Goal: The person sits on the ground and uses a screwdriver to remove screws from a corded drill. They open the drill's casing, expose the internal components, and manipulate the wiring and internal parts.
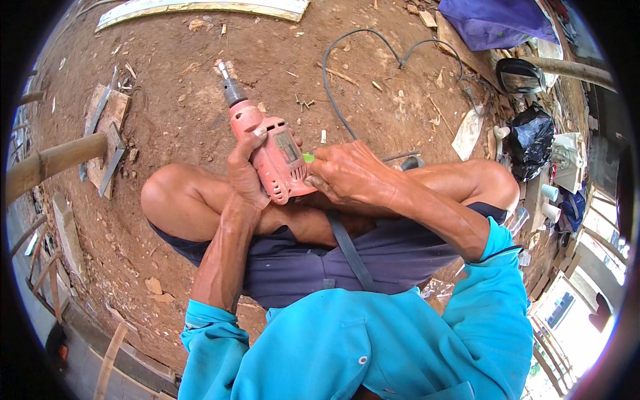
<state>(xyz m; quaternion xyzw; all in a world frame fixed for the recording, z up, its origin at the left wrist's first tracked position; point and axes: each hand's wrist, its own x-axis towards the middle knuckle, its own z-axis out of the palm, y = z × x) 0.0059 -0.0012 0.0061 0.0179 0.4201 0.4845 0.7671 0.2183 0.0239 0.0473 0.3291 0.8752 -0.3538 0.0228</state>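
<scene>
Pink drill above crossed legs; long axis slants, chuck far-left, rear end toward body. Left hand clamped around drill's body; right hand right of rear end, nearer it than chuck, fingers bunched, cannot tell if clamped. Black plastic bag well right, contents hidden. Pale cups below bag, insides unclear. Lime-green piece beside right fingertips.

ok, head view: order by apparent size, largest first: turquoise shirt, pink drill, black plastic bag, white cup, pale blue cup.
1. Turquoise shirt
2. Pink drill
3. Black plastic bag
4. White cup and pale blue cup: too alike to rank
</scene>
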